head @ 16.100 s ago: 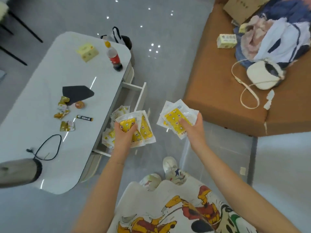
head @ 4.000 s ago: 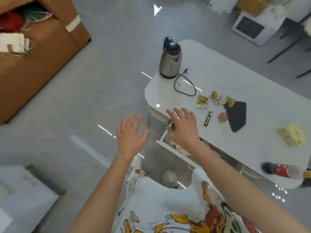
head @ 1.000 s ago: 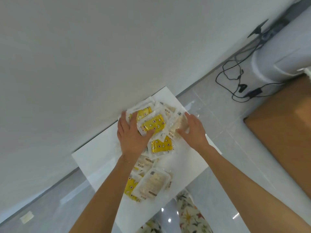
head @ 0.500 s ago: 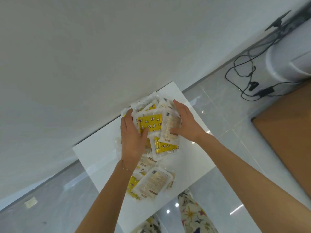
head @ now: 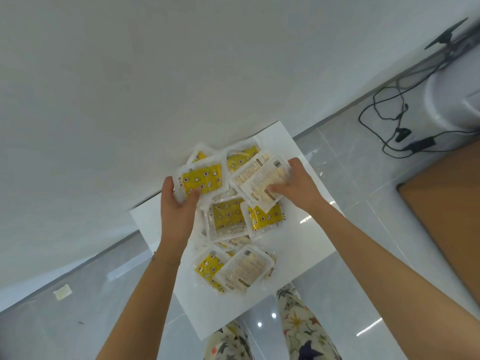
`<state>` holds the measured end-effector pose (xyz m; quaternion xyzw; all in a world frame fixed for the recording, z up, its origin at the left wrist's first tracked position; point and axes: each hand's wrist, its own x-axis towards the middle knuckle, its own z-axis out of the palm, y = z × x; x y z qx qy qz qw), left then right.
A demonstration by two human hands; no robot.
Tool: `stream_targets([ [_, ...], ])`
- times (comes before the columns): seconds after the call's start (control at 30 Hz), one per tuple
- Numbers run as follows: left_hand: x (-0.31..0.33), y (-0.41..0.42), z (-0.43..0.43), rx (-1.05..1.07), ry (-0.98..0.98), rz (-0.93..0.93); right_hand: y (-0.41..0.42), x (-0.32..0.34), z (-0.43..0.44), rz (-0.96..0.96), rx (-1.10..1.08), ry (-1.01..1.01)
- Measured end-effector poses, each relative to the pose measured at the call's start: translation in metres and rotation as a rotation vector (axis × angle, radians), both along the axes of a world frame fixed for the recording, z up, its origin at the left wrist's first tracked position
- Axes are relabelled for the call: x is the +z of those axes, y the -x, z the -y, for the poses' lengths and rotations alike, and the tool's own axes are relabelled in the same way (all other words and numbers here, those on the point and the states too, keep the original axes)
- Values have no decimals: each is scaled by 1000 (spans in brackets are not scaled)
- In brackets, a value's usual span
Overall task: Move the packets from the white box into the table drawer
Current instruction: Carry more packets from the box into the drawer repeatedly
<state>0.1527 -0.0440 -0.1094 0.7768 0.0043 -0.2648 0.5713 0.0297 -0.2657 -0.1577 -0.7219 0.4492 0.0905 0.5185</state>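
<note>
The white box (head: 293,245) stands on the floor against the wall, with several clear packets on top of it. My left hand (head: 178,203) grips a yellow star-printed packet (head: 202,181) by its near corner. My right hand (head: 297,187) holds pale packets (head: 257,183) with their label sides up. Under the hands lie two more yellow packets (head: 228,216) side by side. At the box's near side rest a yellow packet (head: 207,266) and a pale packet (head: 244,268). The table drawer is out of view.
A white wall (head: 130,87) rises right behind the box. Black cables and a power adapter (head: 405,131) lie on the grey tiles at the right, next to a white round appliance (head: 452,100). A brown surface (head: 446,219) fills the right edge. My patterned trousers (head: 298,328) show below.
Both hands have closed on packets and drawn apart: the left holds the yellow one off to the left, the right has lifted the pale ones to the right.
</note>
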Motion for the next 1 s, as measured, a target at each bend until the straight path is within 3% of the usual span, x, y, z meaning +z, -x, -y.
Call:
stream_targets([
  [0.13, 13, 12, -26, 94, 38, -67, -1, 12, -5, 116, -171, -297],
  [0.4, 58, 51, -62, 413, 72, -164, 7, 73, -35, 186, -323, -410],
  [0.73, 166, 104, -88, 559, 129, -145, 29, 185, -83, 189, -166, -471],
  [1.0, 248, 139, -138, 799, 202, -87, 11, 280, -138, 211, 68, -468],
])
